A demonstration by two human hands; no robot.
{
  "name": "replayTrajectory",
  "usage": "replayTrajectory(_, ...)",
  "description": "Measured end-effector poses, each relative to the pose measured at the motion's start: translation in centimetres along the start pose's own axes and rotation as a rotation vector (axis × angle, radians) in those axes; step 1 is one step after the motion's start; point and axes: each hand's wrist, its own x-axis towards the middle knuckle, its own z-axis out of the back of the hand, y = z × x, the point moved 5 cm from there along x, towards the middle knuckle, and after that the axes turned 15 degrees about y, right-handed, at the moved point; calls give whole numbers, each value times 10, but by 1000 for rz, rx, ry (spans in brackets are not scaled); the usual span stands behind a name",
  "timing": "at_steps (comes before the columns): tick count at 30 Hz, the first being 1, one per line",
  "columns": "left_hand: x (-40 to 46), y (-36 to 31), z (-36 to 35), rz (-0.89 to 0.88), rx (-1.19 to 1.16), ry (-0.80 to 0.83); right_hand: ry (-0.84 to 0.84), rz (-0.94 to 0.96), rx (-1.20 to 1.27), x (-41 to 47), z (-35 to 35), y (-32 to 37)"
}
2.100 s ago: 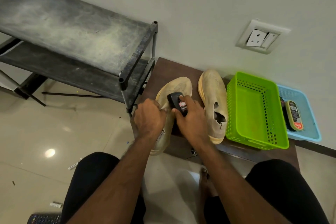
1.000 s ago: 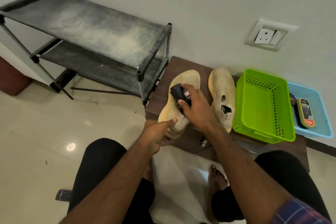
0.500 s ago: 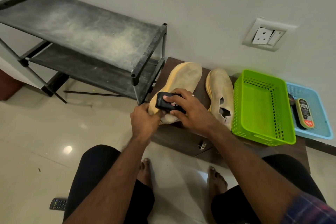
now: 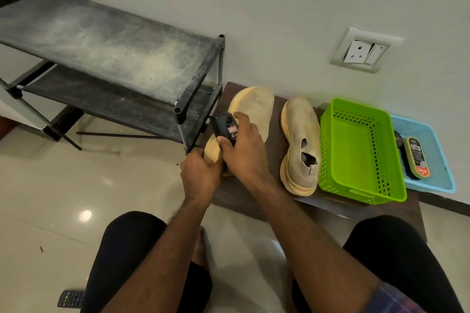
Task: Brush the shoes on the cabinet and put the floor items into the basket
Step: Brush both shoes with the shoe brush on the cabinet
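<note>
We see a glossy tiled floor (image 4: 63, 185), a perforated plastic green basket (image 4: 356, 150) (smooth, shiny), and matt knit cloth on the shoe (image 4: 300, 129) at one o'clock.

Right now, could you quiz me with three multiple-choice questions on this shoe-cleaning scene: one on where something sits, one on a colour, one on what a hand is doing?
1. Where is the green basket?
A. on the black rack
B. on the brown cabinet, between the upright shoe and the blue tray
C. on the floor

2. What colour is the sole of the turned shoe?
A. pale orange
B. black
C. blue

3. What is the right hand doing?
A. resting open
B. holding the remote control
C. gripping the black shoe brush

Answers: 1 B, it stands on the cabinet top between them. 2 A, the sole faces up. 3 C, its fingers curl round the brush while the left hand holds that shoe's heel.
</note>
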Motion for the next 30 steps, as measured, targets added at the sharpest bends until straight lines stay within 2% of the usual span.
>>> replayTrajectory(3, -1, 1, 1, 38, -6, 5, -158, -1, -57, 26, 4, -8)
replayTrajectory(6, -2, 2, 2, 21, -26, 10, -211, -110, -59, 69, 25, -29)
replayTrajectory(10, 2, 6, 5, 16, -27, 2, -146, -242, 284, 105, 59, -56)
replayTrajectory(12, 6, 9, 6, 29, -26, -9, -60, -155, 375, 95, 65, -57)
replayTrajectory(13, 8, 10, 6, 32, -19, -10, 27, -77, 330, 87, 64, -55)
replayTrajectory(16, 13, 10, 6, 39, 8, -19, 339, 170, -60, 63, 46, -49)
replayTrajectory(18, 13, 8, 5, 37, 20, -13, 383, 285, -202, 61, 38, -46)
replayTrajectory(21, 8, 4, 5, 15, 39, -4, 311, 265, -232, 78, 33, -41)
replayTrajectory(25, 8, 6, 2, -6, 44, 26, -7, -22, -159, 121, 59, -51)
replayTrajectory(27, 11, 9, 3, 1, 13, 22, -23, -71, -48, 128, 71, -54)
replayTrajectory(30, 12, 6, 3, 4, 11, 13, 94, 28, -79, 110, 64, -48)
